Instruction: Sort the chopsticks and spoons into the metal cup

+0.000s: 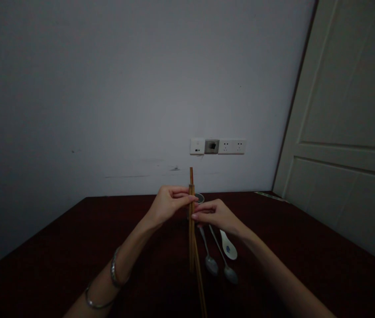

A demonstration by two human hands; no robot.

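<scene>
Several wooden chopsticks (pixel 191 247) stand roughly upright in front of me, a few of them tilted or sticking out at top and bottom. My left hand (pixel 169 204) pinches them near the upper end, thumb across the front. Lower down, my right hand (pixel 217 215) grips the same chopsticks from the right with thumb and fingers. Behind the hands the round rim of a container (pixel 199 197) shows, mostly hidden. Beside the chopsticks lie a metal spoon (pixel 211 266), a second metal spoon (pixel 230 274) and a white ceramic spoon (pixel 229 249) with a blue mark.
The dark reddish table (pixel 74 247) meets a pale wall (pixel 124 88) at the back. Wall sockets (pixel 232 146) sit above its far edge. A light panelled door (pixel 346 132) stands at the right. A thin flat strip (pixel 270 195) lies near the back right edge.
</scene>
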